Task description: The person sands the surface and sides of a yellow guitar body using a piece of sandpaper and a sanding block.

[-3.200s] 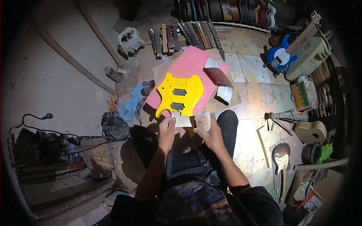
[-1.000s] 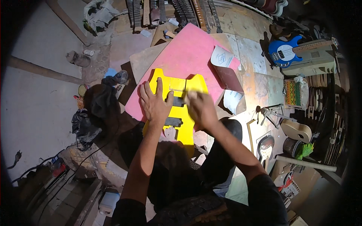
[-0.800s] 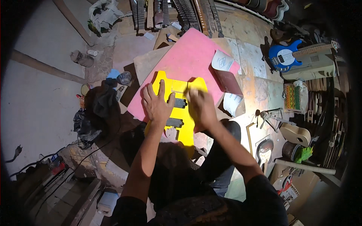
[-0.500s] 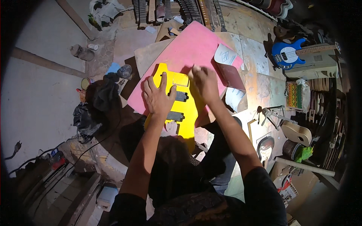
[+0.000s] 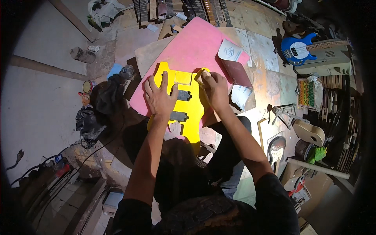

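Note:
A bright yellow electric guitar body (image 5: pixel 192 105) lies in front of me, its lower end toward my lap. It has a square neck pocket and two dark pickup cavities. My left hand (image 5: pixel 159 98) rests flat on its left side, fingers spread and thumb beside the upper cavity. At the upper right horn, my right hand (image 5: pixel 216 89) is closed around a small pale block (image 5: pixel 201 79), pressed to the body's edge. The fingers partly cover the block, so its underside is hidden. Beneath the body is a pink sheet (image 5: pixel 188 45).
Curled reddish-brown sandpaper (image 5: pixel 238 73) with a white back lies right of my right hand. Several guitar necks (image 5: pixel 192 9) are lined up at the far edge. A blue bass guitar (image 5: pixel 298 49) stands at the right. Dark cloth (image 5: pixel 109 94) and a black bag (image 5: pixel 91 125) lie at the left.
My right hand has shifted slightly down and right, uncovering the yellow horn and showing the pale block more clearly. My left hand keeps its place on the body. The whole view has shifted slightly.

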`<state>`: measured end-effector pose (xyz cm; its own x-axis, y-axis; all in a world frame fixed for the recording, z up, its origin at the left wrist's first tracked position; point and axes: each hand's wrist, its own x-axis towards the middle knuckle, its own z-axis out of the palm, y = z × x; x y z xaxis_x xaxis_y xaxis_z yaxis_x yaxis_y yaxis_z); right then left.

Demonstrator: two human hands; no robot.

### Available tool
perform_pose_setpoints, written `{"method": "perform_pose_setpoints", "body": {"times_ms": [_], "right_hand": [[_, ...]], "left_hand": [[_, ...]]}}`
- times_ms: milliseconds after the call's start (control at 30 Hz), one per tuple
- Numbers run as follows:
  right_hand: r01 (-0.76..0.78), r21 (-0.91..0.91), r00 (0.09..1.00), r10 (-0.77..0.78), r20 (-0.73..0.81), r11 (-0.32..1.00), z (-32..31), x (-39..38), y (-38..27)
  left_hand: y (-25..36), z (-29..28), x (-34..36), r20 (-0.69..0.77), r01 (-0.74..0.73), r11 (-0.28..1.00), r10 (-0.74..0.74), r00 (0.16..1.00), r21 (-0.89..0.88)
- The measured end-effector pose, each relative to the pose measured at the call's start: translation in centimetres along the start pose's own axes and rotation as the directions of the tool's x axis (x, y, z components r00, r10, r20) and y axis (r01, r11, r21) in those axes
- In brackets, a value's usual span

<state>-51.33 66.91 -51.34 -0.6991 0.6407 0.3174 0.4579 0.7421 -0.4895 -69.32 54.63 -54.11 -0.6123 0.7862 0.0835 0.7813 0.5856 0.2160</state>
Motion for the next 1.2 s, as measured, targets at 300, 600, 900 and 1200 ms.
{"method": "perform_pose_setpoints", "body": {"times_ms": [300, 600, 900, 1200], "right_hand": [[-0.626, 0.407, 0.751, 0.373, 0.545, 0.665, 0.4, -8.2, -3.5], [-0.448, 0.411, 0.883, 0.319, 0.345, 0.794, 0.3, -10.2, -5.3], [-0.223, 0.197, 0.975, 0.217, 0.052, 0.955, 0.5, -2.3, 2.0], [-0.48, 0.416, 0.822, 0.23, 0.521, 0.772, -1.2, -11.0, -5.2]], "left_hand": [[-0.9, 0.0, 0.0, -0.018, 0.015, 1.0, -0.015, 1.0, 0.0], [-0.8, 0.6, 0.3, -0.024, 0.012, 1.0, -0.012, 1.0, 0.003], [-0.2, 0.6, -0.2, -0.039, -0.02, 1.0, 0.02, 0.999, 0.005], [-1.5, 1.2, -0.3, -0.055, -0.003, 1.0, 0.003, 0.998, 0.013]]}}
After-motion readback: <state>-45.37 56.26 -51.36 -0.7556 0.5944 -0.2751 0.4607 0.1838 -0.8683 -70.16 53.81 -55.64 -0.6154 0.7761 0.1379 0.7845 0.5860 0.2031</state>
